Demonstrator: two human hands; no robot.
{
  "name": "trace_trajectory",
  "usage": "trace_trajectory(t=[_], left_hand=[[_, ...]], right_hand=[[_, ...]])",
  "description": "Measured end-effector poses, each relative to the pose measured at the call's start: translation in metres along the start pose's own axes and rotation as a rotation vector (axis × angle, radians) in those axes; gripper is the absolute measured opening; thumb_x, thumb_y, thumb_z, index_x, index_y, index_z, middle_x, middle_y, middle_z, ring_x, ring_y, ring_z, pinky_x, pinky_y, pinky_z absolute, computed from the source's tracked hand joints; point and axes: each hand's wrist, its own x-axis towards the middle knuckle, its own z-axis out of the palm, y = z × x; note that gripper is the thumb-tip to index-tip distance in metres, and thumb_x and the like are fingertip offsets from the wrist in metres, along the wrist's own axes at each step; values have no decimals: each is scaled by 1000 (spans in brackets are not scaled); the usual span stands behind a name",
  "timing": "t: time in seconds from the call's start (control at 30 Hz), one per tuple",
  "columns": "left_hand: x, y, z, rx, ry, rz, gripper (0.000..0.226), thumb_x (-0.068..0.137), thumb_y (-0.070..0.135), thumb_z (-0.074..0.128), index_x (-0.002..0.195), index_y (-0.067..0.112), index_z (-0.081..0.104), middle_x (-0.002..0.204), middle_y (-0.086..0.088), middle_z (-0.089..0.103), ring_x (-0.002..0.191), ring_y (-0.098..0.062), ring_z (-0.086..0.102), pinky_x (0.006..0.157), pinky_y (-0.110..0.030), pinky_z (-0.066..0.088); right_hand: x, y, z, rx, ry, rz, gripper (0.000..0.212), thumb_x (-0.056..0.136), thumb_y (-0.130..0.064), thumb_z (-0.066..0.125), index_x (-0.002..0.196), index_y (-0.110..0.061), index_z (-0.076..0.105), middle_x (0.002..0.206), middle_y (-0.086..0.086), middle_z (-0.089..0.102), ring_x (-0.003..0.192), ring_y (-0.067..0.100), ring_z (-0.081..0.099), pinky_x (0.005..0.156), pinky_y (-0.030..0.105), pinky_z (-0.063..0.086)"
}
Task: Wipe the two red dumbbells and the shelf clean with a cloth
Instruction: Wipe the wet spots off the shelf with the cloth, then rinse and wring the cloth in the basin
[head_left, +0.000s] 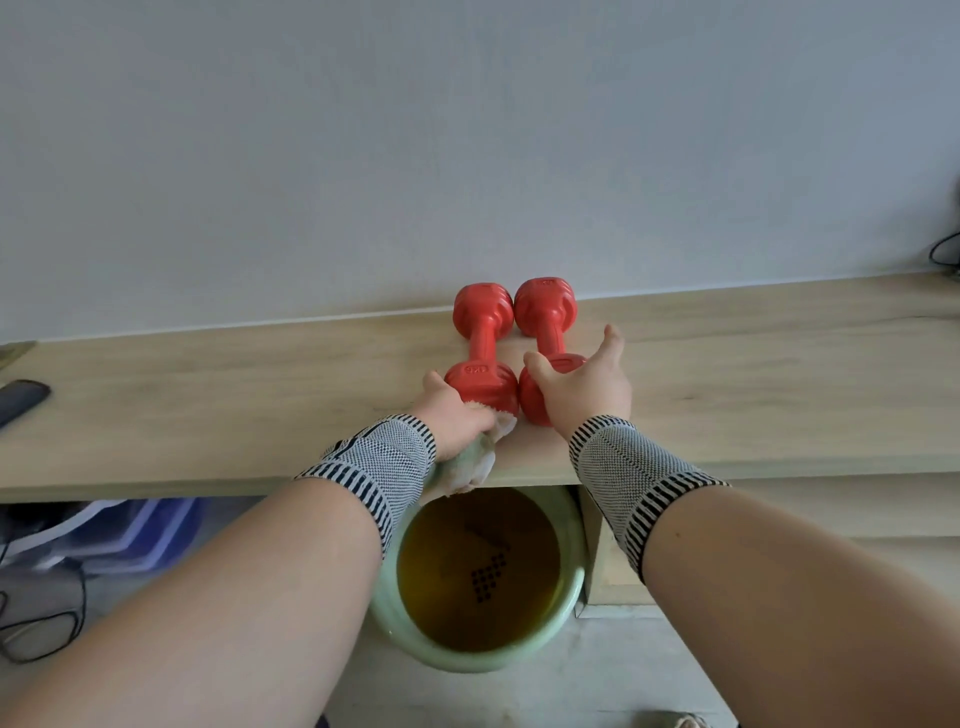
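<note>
Two red dumbbells lie side by side on the light wooden shelf (260, 395), pointing away from me toward the wall. My left hand (451, 415) grips a pale green and white cloth (470, 462) and holds it against the near head of the left dumbbell (483, 353). The cloth's tail hangs over the shelf's front edge. My right hand (584, 384) rests on the near head of the right dumbbell (545, 322), with thumb and fingers spread over it. Both wrists wear grey knitted bands.
A pale green basin (395, 613) of yellowish water stands on the floor below the shelf edge. A dark flat object (21, 400) lies at the shelf's far left. Cables and blue plastic bins sit under the shelf at left. A drawer unit (779, 519) is at right.
</note>
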Motion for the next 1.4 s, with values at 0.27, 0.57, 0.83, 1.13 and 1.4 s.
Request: trace_trajectory(t=[0.27,0.57,0.83,1.13,1.4], left_hand=[[-7,-38,-19,-112,22,-61,104,79,39,72,149,10,3,124,-10,49,113,-27,51,94,-32,37],[-42,-46,-7,-290,53,50,47,86,24,63,121,13,33,101,-3,51,82,-14,53,76,-28,42],[-60,-82,28,-555,-186,-62,48,56,48,74,86,10,76,85,-16,74,86,-33,69,92,-56,51],[-28,-133,64,-627,-427,-251,59,78,25,76,130,21,49,122,-16,62,97,-31,63,78,-43,54],[43,-188,111,-515,-187,-388,27,85,35,70,103,16,65,102,-7,69,95,-24,64,74,-32,53]], right_hand=[[-15,1,19,54,-4,-4,89,83,-53,58,148,-11,15,150,12,29,134,26,36,105,34,31],[-60,21,-4,-24,174,-243,21,83,-19,54,104,-18,52,100,0,56,92,20,55,76,27,37],[-118,56,9,-295,-401,-472,33,75,-21,60,108,-24,56,99,-7,59,82,14,57,76,29,46],[-86,118,39,-426,-426,-89,26,88,-26,47,66,-14,52,61,3,54,58,21,51,48,25,35],[-46,179,98,-521,-616,90,17,87,-29,49,84,-17,60,82,1,59,68,17,53,58,24,38]])
